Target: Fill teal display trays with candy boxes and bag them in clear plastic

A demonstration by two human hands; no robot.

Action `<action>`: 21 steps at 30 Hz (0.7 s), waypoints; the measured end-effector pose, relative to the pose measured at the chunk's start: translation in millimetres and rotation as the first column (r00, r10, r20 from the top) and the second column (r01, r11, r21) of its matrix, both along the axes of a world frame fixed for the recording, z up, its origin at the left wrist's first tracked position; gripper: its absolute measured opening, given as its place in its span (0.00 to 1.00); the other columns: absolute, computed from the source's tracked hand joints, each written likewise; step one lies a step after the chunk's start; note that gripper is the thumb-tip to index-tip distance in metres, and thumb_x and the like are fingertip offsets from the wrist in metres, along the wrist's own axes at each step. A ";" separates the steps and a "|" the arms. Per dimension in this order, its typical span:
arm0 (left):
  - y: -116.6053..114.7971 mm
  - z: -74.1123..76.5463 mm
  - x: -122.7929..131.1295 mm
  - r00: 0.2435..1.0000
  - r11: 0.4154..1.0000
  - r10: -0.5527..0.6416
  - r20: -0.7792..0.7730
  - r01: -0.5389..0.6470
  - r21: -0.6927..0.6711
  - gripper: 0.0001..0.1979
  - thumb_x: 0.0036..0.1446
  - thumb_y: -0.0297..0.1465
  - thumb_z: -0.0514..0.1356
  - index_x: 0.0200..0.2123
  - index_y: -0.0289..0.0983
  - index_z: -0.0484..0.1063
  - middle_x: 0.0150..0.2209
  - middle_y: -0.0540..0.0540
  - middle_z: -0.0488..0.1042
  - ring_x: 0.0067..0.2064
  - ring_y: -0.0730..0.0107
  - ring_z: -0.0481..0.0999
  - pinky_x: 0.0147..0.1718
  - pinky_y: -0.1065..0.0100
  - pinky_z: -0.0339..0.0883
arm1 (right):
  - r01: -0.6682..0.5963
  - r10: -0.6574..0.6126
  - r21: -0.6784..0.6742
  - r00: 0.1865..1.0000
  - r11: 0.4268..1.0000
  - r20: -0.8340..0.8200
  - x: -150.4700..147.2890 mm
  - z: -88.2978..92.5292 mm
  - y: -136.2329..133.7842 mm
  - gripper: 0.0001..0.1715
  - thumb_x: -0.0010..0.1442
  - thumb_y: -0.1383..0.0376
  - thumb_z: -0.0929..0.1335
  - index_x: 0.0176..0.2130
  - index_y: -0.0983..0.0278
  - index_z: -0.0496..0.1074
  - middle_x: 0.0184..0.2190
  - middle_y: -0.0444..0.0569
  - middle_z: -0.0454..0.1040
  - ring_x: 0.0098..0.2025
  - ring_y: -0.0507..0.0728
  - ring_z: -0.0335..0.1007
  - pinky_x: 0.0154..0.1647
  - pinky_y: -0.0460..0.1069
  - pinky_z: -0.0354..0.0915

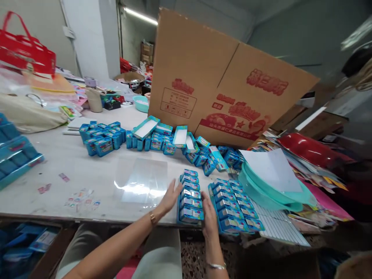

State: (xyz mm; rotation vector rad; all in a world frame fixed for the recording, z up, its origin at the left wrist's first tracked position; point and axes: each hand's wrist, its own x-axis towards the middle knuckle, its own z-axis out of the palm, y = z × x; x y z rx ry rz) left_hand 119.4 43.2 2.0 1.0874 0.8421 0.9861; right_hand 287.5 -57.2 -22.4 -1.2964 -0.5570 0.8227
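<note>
A row of small blue boxes [191, 197] stands near the table's front edge, with clear film glinting on top. My left hand [169, 197] is at the row's left side, fingers stretched out, the tips at or very near the boxes. Along the right side lies my right hand [209, 215], its fingers extended flat against or close to the near boxes. Neither hand is wrapped round anything. To the right is a second group of blue boxes [232, 207] in two rows. A sheet of clear film [145, 180] lies flat left of my hands.
Behind stands a large cardboard carton [226, 77], with loose blue boxes [157, 141] and open trays before it. Turquoise basins [261, 190] with white paper sit at the right. Wrapped blue boxes [17, 151] are at far left. Small stickers [83, 199] lie near the front edge.
</note>
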 end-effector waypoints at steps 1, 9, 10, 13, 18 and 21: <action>15.1 2.4 -22.1 0.991 0.995 0.069 -0.118 -0.060 0.083 0.37 0.54 0.50 0.63 0.61 0.36 0.62 0.64 0.32 0.62 0.66 0.46 0.60 0.63 0.52 0.53 | 0.067 -0.068 0.015 0.997 0.998 0.046 0.8 4.9 -4.9 0.32 0.52 0.48 0.73 0.52 0.61 0.75 0.58 0.54 0.73 0.61 0.64 0.67 0.61 0.59 0.63; 85.3 -13.6 -172.8 0.716 0.922 0.160 -0.679 0.138 0.363 0.15 0.38 0.36 0.72 0.28 0.39 0.72 0.30 0.47 0.71 0.39 0.54 0.71 0.42 0.63 0.62 | 0.185 -0.201 0.138 0.973 0.973 0.112 -60.3 56.0 -29.5 0.18 0.59 0.51 0.71 0.39 0.63 0.76 0.38 0.50 0.78 0.38 0.57 0.76 0.42 0.52 0.71; 86.8 -19.6 -175.0 0.701 0.919 0.158 -0.696 0.153 0.363 0.12 0.41 0.37 0.70 0.27 0.39 0.71 0.29 0.47 0.70 0.38 0.56 0.70 0.40 0.63 0.61 | 0.131 -0.146 0.123 0.981 0.984 0.127 -74.6 60.8 -27.1 0.18 0.59 0.51 0.71 0.38 0.63 0.76 0.37 0.50 0.79 0.37 0.57 0.75 0.41 0.51 0.71; 92.6 -32.6 -172.3 0.670 0.918 0.175 -0.721 0.153 0.365 0.10 0.51 0.39 0.63 0.25 0.40 0.70 0.29 0.46 0.71 0.35 0.59 0.69 0.37 0.64 0.59 | -0.137 0.125 0.068 0.979 0.988 0.163 -115.4 68.0 -10.5 0.18 0.61 0.51 0.69 0.38 0.63 0.77 0.36 0.50 0.78 0.36 0.56 0.75 0.41 0.51 0.70; 99.9 -27.1 -172.4 0.664 0.924 0.208 -0.718 0.108 0.367 0.19 0.54 0.47 0.57 0.21 0.38 0.70 0.23 0.47 0.70 0.29 0.63 0.69 0.31 0.65 0.59 | -0.417 0.420 -0.062 0.907 0.907 0.042 -171.6 43.1 42.2 0.31 0.53 0.43 0.72 0.45 0.64 0.74 0.38 0.51 0.77 0.39 0.58 0.74 0.40 0.51 0.69; 81.1 -18.1 -166.8 0.710 0.907 0.247 -0.660 0.070 0.415 0.25 0.57 0.51 0.53 0.23 0.37 0.72 0.22 0.47 0.71 0.29 0.61 0.71 0.30 0.65 0.62 | -0.375 0.363 -0.133 0.926 0.917 -0.105 -203.4 20.4 69.7 0.47 0.41 0.38 0.76 0.51 0.63 0.70 0.33 0.46 0.74 0.34 0.55 0.72 0.35 0.50 0.69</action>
